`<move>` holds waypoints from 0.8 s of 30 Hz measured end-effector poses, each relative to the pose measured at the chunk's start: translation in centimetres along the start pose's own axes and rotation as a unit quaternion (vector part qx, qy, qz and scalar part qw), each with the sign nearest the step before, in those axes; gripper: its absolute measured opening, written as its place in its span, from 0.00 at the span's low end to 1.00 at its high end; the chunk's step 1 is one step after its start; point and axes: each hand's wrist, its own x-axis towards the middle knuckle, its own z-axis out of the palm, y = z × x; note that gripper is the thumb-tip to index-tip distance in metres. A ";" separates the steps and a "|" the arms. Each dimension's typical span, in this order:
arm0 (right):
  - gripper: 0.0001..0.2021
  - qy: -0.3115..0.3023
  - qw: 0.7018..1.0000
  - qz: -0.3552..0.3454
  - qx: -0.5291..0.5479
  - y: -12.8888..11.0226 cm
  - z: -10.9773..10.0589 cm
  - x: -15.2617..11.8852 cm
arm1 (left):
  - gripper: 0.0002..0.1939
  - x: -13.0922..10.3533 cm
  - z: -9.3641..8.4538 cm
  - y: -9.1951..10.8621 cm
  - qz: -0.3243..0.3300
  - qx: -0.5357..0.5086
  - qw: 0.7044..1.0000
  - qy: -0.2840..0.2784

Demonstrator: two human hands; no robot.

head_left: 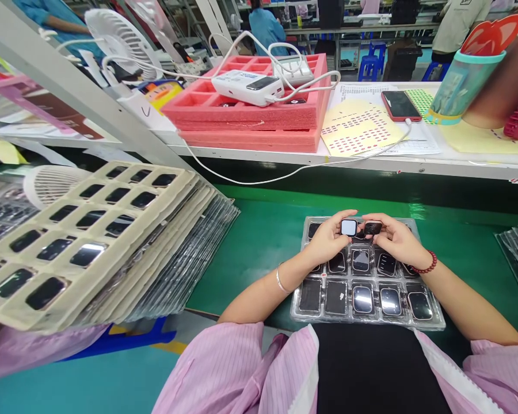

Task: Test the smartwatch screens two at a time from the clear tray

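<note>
Above the clear plastic tray [366, 321], my left hand [330, 237] pinches a smartwatch [349, 227] without a strap. Its square screen is lit white. My right hand [397, 237] grips a dark watch case [373, 228] by its edges, close beside the first. Which side of this dark one faces me, I cannot tell. Below my hands, the tray's compartments hold several strapless watches, such as a watch with a glossy dark screen [390, 301]. Two front-left compartments, including a dark-bottomed compartment [310, 295], hold no watch. Part of the tray's back row is hidden behind my hands.
On the left leans a tall stack of trays [125, 270], its cream top tray filled with watches. A shelf [259, 156] ahead carries pink foam trays [246, 138], a power bank [247, 86], a phone [400, 106] and a cup [464, 86]. A white cable [259, 183] droops below its edge.
</note>
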 end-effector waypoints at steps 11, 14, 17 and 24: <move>0.21 0.008 1.000 0.005 0.013 0.3 0.0 0.1 | 0.33 0.0 -0.1 -0.2 -0.002 0.002 1.000 -0.009; 0.21 0.009 1.000 0.008 0.015 0.2 0.0 0.2 | 0.32 0.0 -0.1 -0.3 0.004 0.003 1.000 -0.014; 0.19 0.015 1.000 0.014 0.022 0.2 0.0 0.2 | 0.32 0.0 -0.1 -0.4 0.006 0.008 1.000 -0.012; 0.20 0.016 0.999 0.007 0.050 0.3 0.0 0.3 | 0.32 -0.1 -0.1 -0.4 -0.010 0.000 1.000 -0.005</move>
